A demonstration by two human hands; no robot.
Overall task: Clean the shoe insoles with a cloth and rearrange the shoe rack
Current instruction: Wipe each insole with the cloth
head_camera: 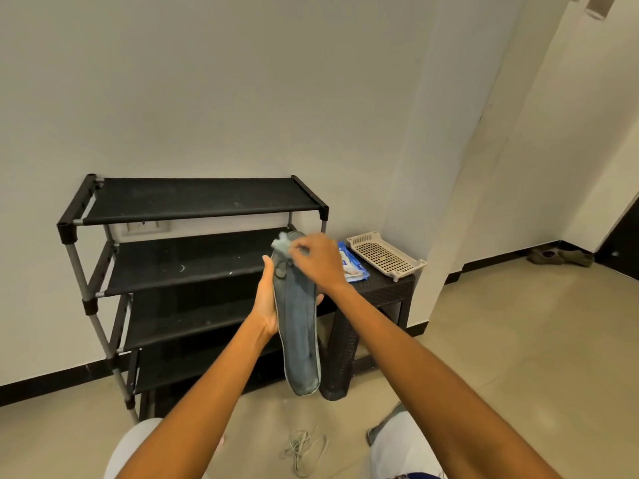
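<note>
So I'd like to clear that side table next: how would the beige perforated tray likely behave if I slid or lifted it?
The tray looks like thin plastic full of holes, so probably light and easy to lift. It stands on small feet on the dark side table, so a push may slide it. It sits near the table's edge and could drop off.

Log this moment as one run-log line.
step: wiping insole | left hand: holds insole upright | right hand: pinches cloth at insole top | shoe rack: shelves bare
</note>
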